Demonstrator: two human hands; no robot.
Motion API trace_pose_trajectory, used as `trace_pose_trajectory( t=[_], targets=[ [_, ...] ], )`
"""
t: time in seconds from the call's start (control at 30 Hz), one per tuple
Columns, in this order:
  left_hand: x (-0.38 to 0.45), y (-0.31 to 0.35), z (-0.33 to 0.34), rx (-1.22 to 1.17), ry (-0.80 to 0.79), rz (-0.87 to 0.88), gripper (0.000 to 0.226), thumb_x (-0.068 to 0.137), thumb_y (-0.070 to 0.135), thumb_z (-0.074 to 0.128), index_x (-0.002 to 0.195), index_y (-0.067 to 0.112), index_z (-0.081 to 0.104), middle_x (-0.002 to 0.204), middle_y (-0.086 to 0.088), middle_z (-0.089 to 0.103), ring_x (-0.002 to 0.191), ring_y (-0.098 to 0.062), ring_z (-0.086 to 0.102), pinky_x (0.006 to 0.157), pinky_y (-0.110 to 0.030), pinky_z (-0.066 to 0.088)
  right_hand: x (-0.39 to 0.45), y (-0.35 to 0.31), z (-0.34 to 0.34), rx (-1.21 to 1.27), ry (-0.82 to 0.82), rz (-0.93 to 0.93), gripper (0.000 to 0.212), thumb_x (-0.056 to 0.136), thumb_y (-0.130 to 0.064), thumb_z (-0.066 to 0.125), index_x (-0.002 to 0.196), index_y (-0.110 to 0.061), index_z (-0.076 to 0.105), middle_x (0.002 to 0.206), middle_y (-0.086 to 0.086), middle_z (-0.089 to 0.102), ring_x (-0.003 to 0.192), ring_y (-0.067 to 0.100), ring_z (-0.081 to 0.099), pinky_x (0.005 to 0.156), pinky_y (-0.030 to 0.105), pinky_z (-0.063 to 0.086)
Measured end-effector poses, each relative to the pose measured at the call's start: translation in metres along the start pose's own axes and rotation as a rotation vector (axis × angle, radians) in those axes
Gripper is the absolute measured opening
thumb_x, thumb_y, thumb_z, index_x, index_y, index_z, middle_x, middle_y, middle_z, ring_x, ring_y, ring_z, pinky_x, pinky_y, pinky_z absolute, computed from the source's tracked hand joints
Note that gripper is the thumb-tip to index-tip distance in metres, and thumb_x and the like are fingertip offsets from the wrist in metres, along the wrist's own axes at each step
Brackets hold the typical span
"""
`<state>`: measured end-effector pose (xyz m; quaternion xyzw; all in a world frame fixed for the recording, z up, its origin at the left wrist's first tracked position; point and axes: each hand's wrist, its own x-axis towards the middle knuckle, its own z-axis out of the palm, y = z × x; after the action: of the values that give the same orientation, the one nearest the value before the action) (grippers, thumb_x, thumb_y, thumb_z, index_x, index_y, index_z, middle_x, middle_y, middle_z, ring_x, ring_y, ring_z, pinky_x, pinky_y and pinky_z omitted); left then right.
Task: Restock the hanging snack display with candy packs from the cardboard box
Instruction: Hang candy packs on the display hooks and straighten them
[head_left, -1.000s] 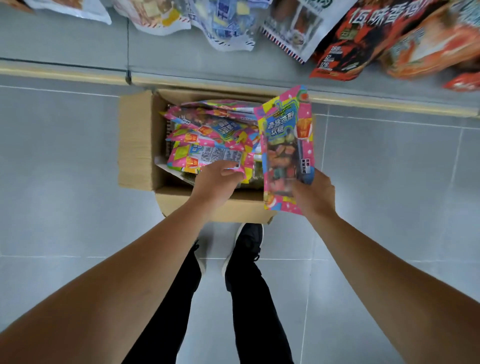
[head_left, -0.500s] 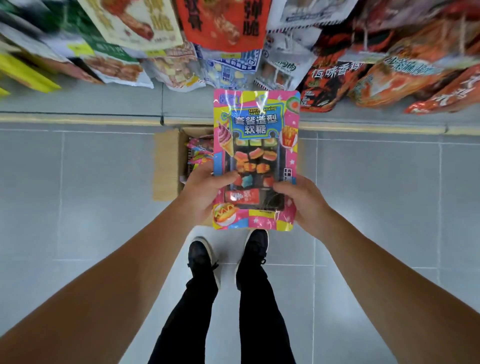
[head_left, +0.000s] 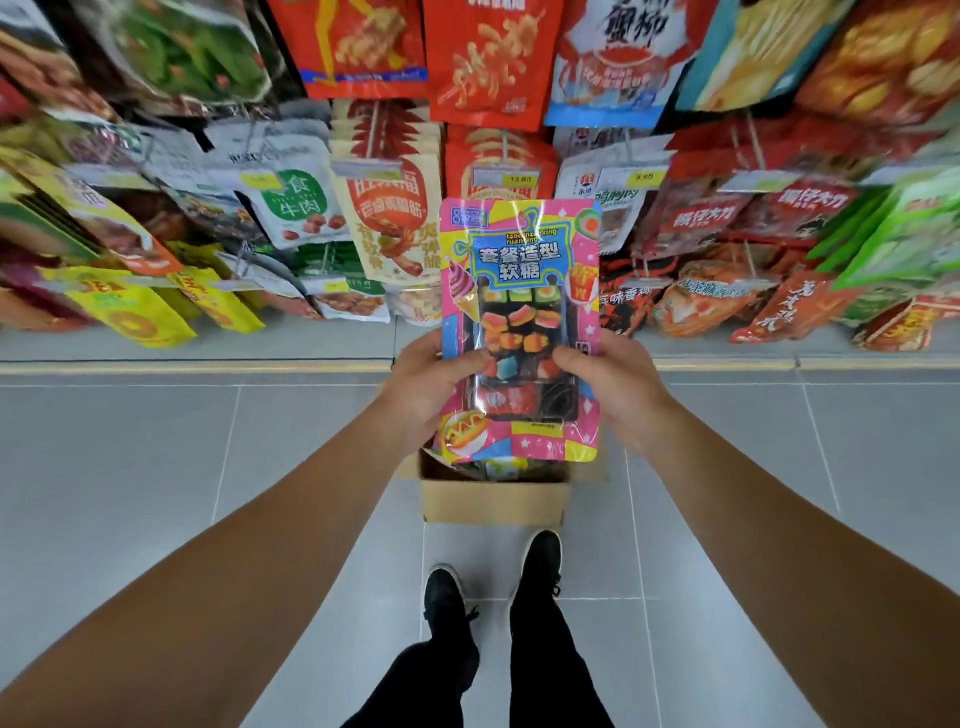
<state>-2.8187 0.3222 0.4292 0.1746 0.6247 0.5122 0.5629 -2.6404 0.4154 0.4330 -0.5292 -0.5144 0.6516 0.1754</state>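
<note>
A pink and yellow candy pack (head_left: 519, 291) with a clear window of gummy sweets is held upright in front of the hanging snack display (head_left: 384, 228). My left hand (head_left: 428, 387) grips its left edge, thumb on the front. My right hand (head_left: 610, 384) grips its right edge the same way. Below the pack stands the open cardboard box (head_left: 493, 501) on the floor, with more candy packs (head_left: 498, 467) just showing at its top; most of the box's inside is hidden by the held pack.
Rows of snack bags hang on pegs with price tags (head_left: 501, 179) across the whole top of the view. A low grey plinth with a yellow strip (head_left: 197, 366) runs under the display. My two black shoes (head_left: 540, 564) stand on the grey tiles just behind the box.
The pack came out of the box held by my right hand, my left hand joined it, and both raised it up in front of the display. My view tilted up from the box to the pegs.
</note>
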Motion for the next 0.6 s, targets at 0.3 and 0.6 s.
trace_pose_trajectory(
  t=[0.3,0.6],
  targets=[
    [-0.076,0.106,0.008,0.034,-0.06,0.213,0.016,0.083,0.009,0.073,0.099,0.005,0.071,0.101,-0.024,0.068,0.094,-0.038,0.065,0.09,-0.05,0.053,-0.076,-0.097,-0.011,-0.06,0.08,-0.261,0.079,0.054,-0.058,0.083,0.105,-0.001,0.061,0.111,0.031,0.062,0.101,0.05,0.062,0.082,0.071,0.049],
    [-0.132,0.167,0.073,0.045,-0.092,0.428,0.035,0.077,0.013,0.075,0.108,-0.001,0.067,0.114,-0.032,0.063,0.101,-0.044,0.064,0.094,-0.062,0.048,-0.151,-0.17,-0.069,-0.045,0.073,-0.488,0.019,0.083,-0.026,0.073,0.1,-0.017,0.073,0.098,0.004,0.076,0.097,0.024,0.071,0.094,0.053,0.053]
  ],
)
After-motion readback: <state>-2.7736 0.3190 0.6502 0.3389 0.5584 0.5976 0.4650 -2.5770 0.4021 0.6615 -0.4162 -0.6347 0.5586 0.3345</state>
